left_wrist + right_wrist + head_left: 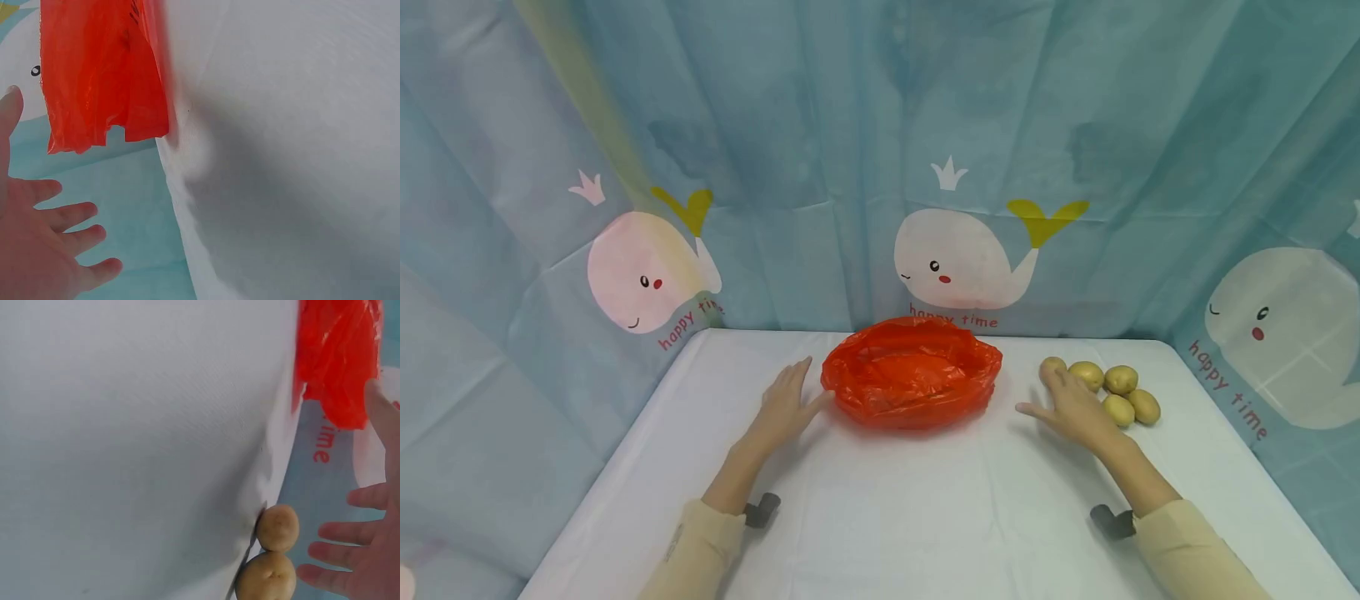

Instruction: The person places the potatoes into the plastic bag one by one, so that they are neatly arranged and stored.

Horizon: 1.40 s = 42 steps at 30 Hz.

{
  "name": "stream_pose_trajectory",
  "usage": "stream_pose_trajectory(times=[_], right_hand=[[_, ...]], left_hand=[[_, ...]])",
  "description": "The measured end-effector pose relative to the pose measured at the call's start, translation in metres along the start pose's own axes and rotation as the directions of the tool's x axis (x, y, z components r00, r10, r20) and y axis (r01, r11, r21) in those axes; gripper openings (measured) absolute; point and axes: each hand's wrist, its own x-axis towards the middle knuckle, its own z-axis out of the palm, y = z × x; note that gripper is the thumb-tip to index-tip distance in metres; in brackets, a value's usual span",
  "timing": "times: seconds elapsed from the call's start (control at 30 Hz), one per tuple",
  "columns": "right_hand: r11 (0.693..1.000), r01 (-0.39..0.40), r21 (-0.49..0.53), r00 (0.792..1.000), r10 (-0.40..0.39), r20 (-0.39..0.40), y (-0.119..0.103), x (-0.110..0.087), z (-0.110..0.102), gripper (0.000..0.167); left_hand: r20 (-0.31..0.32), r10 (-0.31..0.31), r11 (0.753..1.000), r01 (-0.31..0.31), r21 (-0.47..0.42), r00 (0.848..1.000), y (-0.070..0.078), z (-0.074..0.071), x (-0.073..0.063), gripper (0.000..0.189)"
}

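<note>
A red plastic bag (917, 379) stands with its mouth spread wide on the white table. At its left side is my left hand (784, 408), fingers extended and thumb toward the rim; in the left wrist view a gap shows between that hand (44, 237) and the bag (103, 75). My right hand (1078, 408) hovers beside a group of several potatoes (1122, 380), its fingers spread and holding nothing. The right wrist view shows two potatoes (267, 577) near the fingertips (312, 572), with the bag (337, 356) beyond the thumb.
The white-covered table (910, 517) ends at a blue curtain (820, 167) printed with whales, which hangs behind and at both sides. Each wrist carries a dark camera mount (1112, 522).
</note>
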Motion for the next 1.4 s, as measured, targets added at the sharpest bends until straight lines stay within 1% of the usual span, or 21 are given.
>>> stream_pose_trajectory(times=[0.17,0.33,0.47,0.57,0.73,0.8,0.9,1.1,1.17,1.27,1.4], right_hand=[[1.000,0.020,0.003,0.999,-0.020,-0.034,0.002,0.006,-0.001,0.083],[0.998,0.055,-0.015,0.997,-0.056,-0.060,0.004,0.012,-0.002,0.060],[0.998,0.062,-0.026,0.996,-0.063,-0.068,0.006,0.016,-0.002,0.052],[0.999,0.044,-0.028,0.997,-0.045,-0.055,0.008,0.019,-0.002,0.056],[0.999,-0.003,-0.054,1.000,0.002,-0.013,0.009,0.024,-0.004,0.081],[0.997,-0.010,-0.076,1.000,0.010,-0.003,0.009,0.026,-0.005,0.086],[0.994,-0.011,-0.109,1.000,0.011,0.000,0.009,0.030,-0.006,0.083],[0.983,-0.001,-0.185,1.000,0.002,0.006,0.007,0.040,-0.005,0.074],[0.980,-0.009,-0.201,1.000,0.013,0.018,0.006,0.043,-0.005,0.072],[0.978,-0.042,-0.203,0.998,0.049,0.033,0.006,0.048,-0.004,0.069],[0.975,-0.081,-0.207,0.996,0.087,0.021,0.004,0.054,-0.003,0.068]], left_hand=[[-0.019,-0.002,0.999,0.001,-0.038,1.000,0.001,0.001,0.005,0.091],[-0.015,-0.007,0.995,0.005,-0.099,1.000,0.002,0.003,0.010,0.092],[-0.011,-0.011,0.992,0.009,-0.126,1.000,0.003,0.004,0.013,0.092],[-0.010,-0.015,0.990,0.013,-0.138,1.000,0.003,0.004,0.016,0.092],[-0.025,-0.013,0.984,0.009,-0.177,1.000,0.005,0.004,0.019,0.092],[-0.035,-0.011,0.981,0.004,-0.194,0.999,0.006,0.005,0.020,0.091],[-0.046,-0.007,0.980,-0.002,-0.198,0.999,0.007,0.006,0.022,0.090],[-0.073,0.006,0.984,-0.019,-0.178,0.997,0.011,0.007,0.025,0.084],[-0.081,0.016,0.984,-0.030,-0.176,0.997,0.012,0.008,0.025,0.083],[-0.091,0.035,0.984,-0.050,-0.170,0.995,0.013,0.008,0.027,0.080],[-0.086,0.049,0.985,-0.062,-0.161,0.995,0.014,0.008,0.029,0.077]])
